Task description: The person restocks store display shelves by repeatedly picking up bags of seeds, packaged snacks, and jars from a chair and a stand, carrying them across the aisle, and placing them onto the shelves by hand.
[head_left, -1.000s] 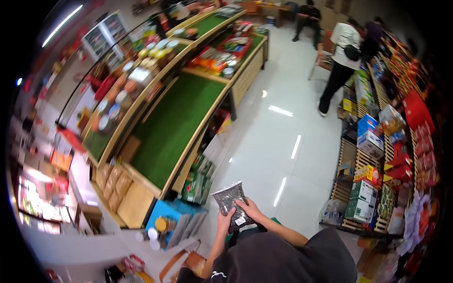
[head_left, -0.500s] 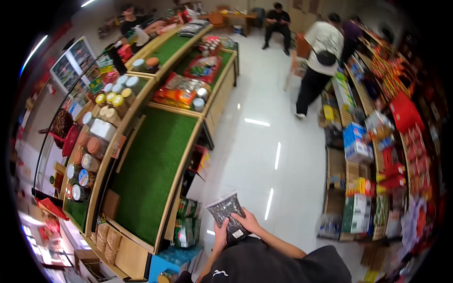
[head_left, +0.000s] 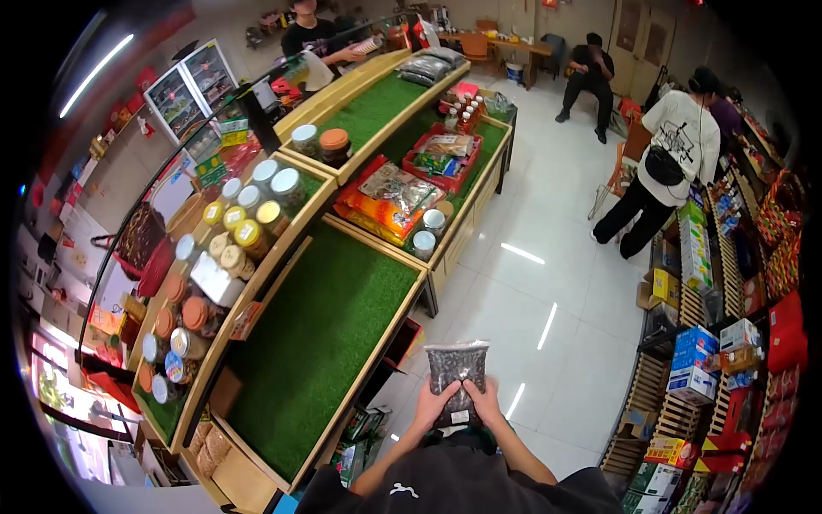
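A clear plastic bag of dark contents [head_left: 457,367] is held upright in front of my body, above the floor. My left hand [head_left: 434,403] grips its left side and my right hand [head_left: 485,401] its right side, with both thumbs on the face of the bag. A small white label shows near the bag's lower end. To the left of the hands lies a display shelf lined with green turf [head_left: 321,343].
Lidded jars [head_left: 248,236] fill the upper left shelf. Red and orange packets [head_left: 385,201] lie farther along. Slatted shelves with boxes [head_left: 693,364] run along the right. A person in white [head_left: 676,154] stands by them; another sits [head_left: 589,81] at the back.
The view has swung round, so the shelves and people have shifted in it. The bag, tilted before, is now upright, still in both hands. The person at the back left shows more fully.
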Demonstrator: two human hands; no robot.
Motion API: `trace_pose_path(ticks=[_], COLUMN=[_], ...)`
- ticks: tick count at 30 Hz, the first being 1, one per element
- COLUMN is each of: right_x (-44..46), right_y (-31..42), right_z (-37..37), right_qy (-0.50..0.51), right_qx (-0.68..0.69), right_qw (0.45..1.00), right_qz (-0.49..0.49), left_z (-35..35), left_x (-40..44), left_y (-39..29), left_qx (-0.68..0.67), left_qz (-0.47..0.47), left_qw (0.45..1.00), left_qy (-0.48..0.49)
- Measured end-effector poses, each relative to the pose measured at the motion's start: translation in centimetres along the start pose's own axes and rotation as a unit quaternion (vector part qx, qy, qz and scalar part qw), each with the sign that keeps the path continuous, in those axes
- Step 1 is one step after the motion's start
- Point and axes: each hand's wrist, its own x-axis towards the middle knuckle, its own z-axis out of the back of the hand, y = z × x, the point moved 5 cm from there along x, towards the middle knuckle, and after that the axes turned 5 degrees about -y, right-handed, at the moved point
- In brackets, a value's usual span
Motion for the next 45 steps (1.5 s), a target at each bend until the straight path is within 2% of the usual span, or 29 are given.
trace_pose_path(ticks=[2,6,9,11,18,21,25,30,32,33,34,42,43,45], right_x=[3.5,12.3,18.4,22.7,32.6,36.4,42.3,53.5,58.2,60.5,62.8,79.7,81.6,85.2], right_y=[1.5,3.9,6.9,9.2,16.2,16.8,19.3,21.8,23.9,25.6,27.5,38.1,39.4,42.2], right_z=[0.8,3.0,4.4,5.1,11.1,13.8,16.0,17.9,17.4,16.9,16.4,7.2,5.8,2.3], right_qy=[0.006,0.000,0.014,0.031,-0.043,-0.072,-0.118,-0.124,-0.076,-0.061,-0.064,0.077,0.089,0.171], right_qx=[0.013,-0.004,-0.004,-0.008,-0.024,-0.033,0.030,0.031,0.025,-0.005,-0.007,-0.088,-0.088,-0.132], right_qw=[1.000,1.000,0.999,0.999,0.998,0.993,0.983,0.981,0.987,0.988,0.992,0.992,0.991,0.974], right_qz=[-0.016,0.016,-0.030,-0.042,-0.031,-0.088,-0.135,-0.147,-0.142,-0.142,-0.107,0.051,0.043,0.070], left_z=[-2.2,-7.9,-11.9,-14.6,-24.7,-28.8,-34.0,-40.0,-41.4,-41.9,-42.7,-41.7,-41.0,-39.9], left_x=[3.5,10.4,14.8,18.5,27.9,31.5,38.3,48.9,53.5,54.9,57.5,71.7,73.3,75.7], left_y=[-0.4,-2.2,-4.5,-6.3,-8.6,-8.3,-8.3,-9.9,-11.0,-15.8,-15.4,-25.4,-26.1,-29.1], left_qx=[0.016,0.007,-0.016,-0.002,-0.006,0.021,0.024,-0.014,-0.040,0.027,-0.056,-0.061,-0.059,-0.043], left_qz=[-0.009,0.010,0.054,0.034,0.073,0.157,0.148,0.163,0.185,0.157,0.176,0.028,0.007,-0.008], left_qw=[1.000,1.000,0.998,0.999,0.997,0.984,0.974,0.963,0.966,0.980,0.967,0.997,0.998,0.997], left_qy=[0.003,0.004,-0.019,-0.022,0.003,0.087,0.172,0.212,0.176,0.120,0.178,0.031,-0.006,-0.062])
